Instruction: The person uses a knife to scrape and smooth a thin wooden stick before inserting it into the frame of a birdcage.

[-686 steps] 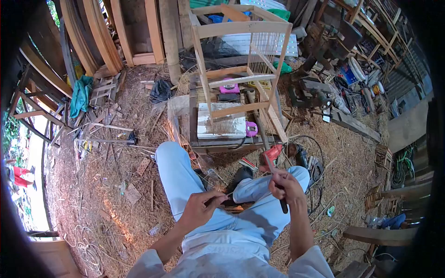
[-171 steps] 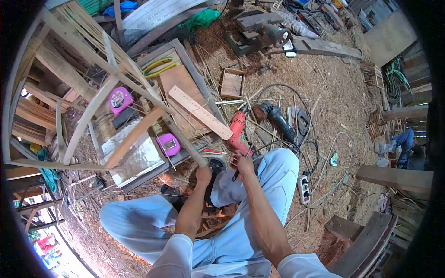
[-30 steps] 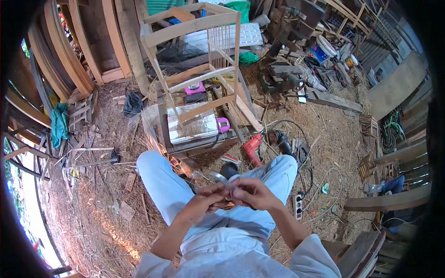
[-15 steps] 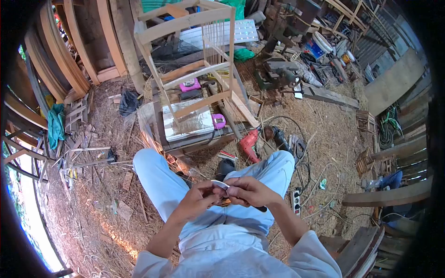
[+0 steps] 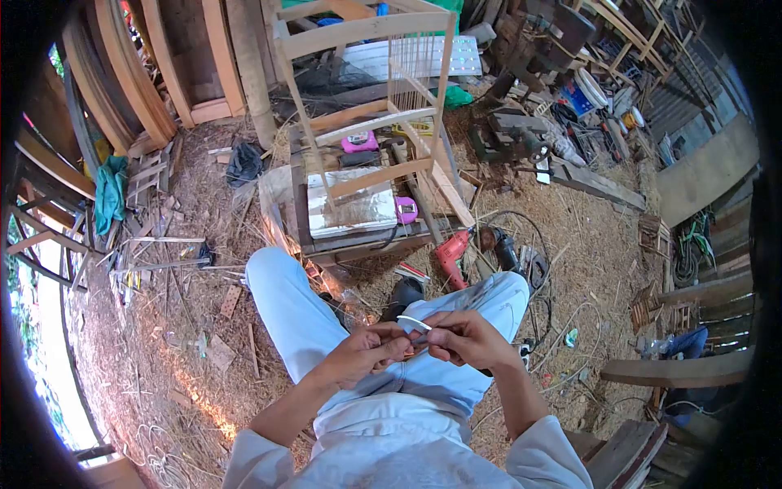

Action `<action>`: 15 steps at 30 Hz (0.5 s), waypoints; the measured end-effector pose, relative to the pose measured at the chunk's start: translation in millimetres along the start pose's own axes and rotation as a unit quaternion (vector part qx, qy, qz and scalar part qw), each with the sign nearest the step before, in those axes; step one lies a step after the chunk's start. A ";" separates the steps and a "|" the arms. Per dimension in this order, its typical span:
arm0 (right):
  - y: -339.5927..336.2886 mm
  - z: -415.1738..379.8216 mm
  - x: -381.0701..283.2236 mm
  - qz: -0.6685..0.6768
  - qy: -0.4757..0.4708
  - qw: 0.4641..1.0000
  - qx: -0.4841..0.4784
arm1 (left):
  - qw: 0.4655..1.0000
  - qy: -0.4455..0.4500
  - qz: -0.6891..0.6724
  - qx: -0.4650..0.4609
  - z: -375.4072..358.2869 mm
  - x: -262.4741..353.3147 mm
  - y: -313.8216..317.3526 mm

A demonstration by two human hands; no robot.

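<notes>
Over my lap, both hands are closed around a small, white, thin-edged round piece. Its exact kind is hard to make out, and fingers cover much of it. My left hand pinches its left side. On the other side, the thumb and fingers of my right hand grip it. Beyond my knees stands a wooden chair frame with thin cords strung along its right side. It rests on a low wooden bench.
A red power drill lies just past my right knee, near a black cable. Two pink tape measures and a white board are on the bench. Wood shavings cover the floor. Curved timber pieces lean at the left.
My hands have shifted slightly right with the white piece, which is tilted so that more of its face shows. The whole view has moved a little, so the bench and chair frame appear farther right.
</notes>
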State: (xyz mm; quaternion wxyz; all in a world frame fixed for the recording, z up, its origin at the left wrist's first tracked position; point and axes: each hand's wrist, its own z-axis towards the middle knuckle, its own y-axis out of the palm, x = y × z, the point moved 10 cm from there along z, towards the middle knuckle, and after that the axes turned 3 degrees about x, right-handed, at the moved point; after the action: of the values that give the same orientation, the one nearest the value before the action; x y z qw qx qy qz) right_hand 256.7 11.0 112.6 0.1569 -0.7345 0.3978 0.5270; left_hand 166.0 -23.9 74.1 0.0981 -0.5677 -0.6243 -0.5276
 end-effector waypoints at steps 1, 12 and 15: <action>-0.6 0.0 0.4 -0.001 -0.002 1.000 0.005 | 1.000 0.001 0.000 0.002 0.6 -1.4 -3.3; -104.4 -33.9 3.2 0.115 -0.037 0.973 0.197 | 0.996 -0.020 0.016 0.090 -26.9 -10.1 -56.0; -44.1 -11.3 13.1 0.132 -0.064 0.989 -0.015 | 0.992 0.028 0.010 0.122 -12.4 7.4 -51.1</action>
State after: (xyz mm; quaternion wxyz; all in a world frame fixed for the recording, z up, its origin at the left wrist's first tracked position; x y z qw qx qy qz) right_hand 298.8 26.1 97.0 0.1001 -0.6427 0.4729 0.5944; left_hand 116.1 -18.7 56.8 0.1898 -0.5428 -0.6751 -0.4621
